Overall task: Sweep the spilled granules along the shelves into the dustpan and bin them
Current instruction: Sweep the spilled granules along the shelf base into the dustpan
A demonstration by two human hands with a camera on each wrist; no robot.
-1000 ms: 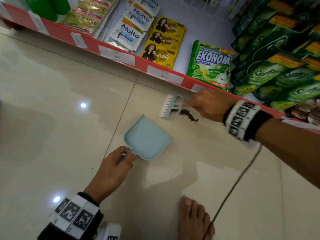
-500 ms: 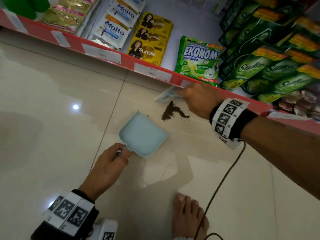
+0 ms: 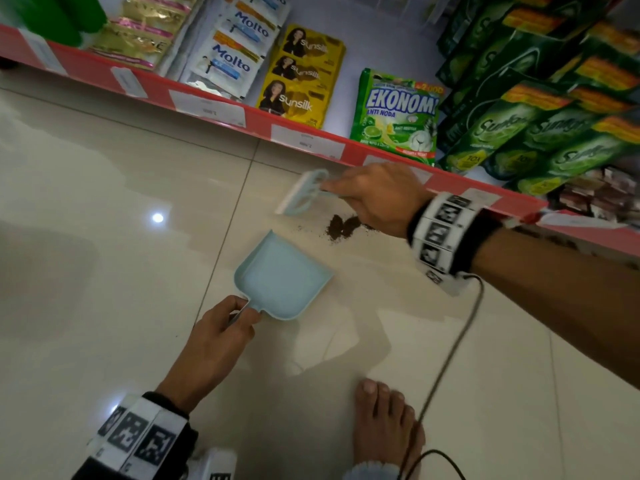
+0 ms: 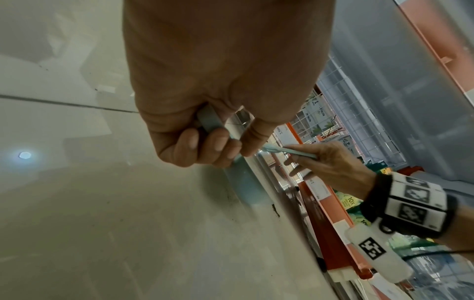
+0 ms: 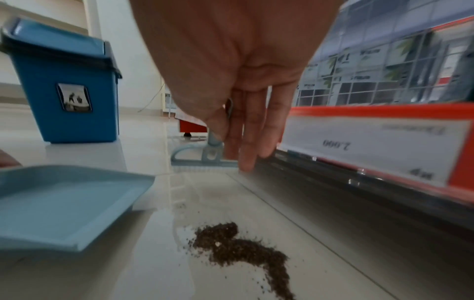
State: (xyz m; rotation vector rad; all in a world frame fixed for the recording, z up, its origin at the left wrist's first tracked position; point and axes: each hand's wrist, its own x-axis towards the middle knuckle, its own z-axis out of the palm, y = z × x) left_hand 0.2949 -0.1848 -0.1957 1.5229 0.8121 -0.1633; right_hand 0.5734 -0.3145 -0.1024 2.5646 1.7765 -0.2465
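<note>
Since half a second back the brush [image 3: 302, 192] has swung out to the left again, so it's now clear of the brown granules [image 3: 341, 227] instead of sitting right over them, and the pile looks a bit more bunched up. Dustpan [image 3: 282, 277] hasn't really gone anywhere.

So, standing here watching: the right hand [image 3: 377, 199] has the little pale-blue brush by its thin handle, thumb and fingertips pinching it, the other fingers hanging long and fairly straight beside it. Brush head is down near the floor tiles [image 3: 104, 271], just in front of the red shelf edge [image 3: 214, 109], bristles pointing at the floor. Whether they're actually touching it, can't tell.

Left hand [image 3: 214, 344] is wrapped around the dustpan's short handle, fingers curled under and thumb on top. The pan sits flat on the tile with its open lip facing the shelf and the granules. Pile is between the pan's lip and the shelf edge, near the pan but not in it, with a thin scatter of specks trailing off it. Inside of the pan looks clean.

From the right wrist view there's a blue bin [image 5: 66, 81] with a flap lid standing on the floor past the dustpan. Bare foot [image 3: 384, 424] planted behind the pan, a black cable [image 3: 446, 358] running from the right wrist strap past it.
</note>
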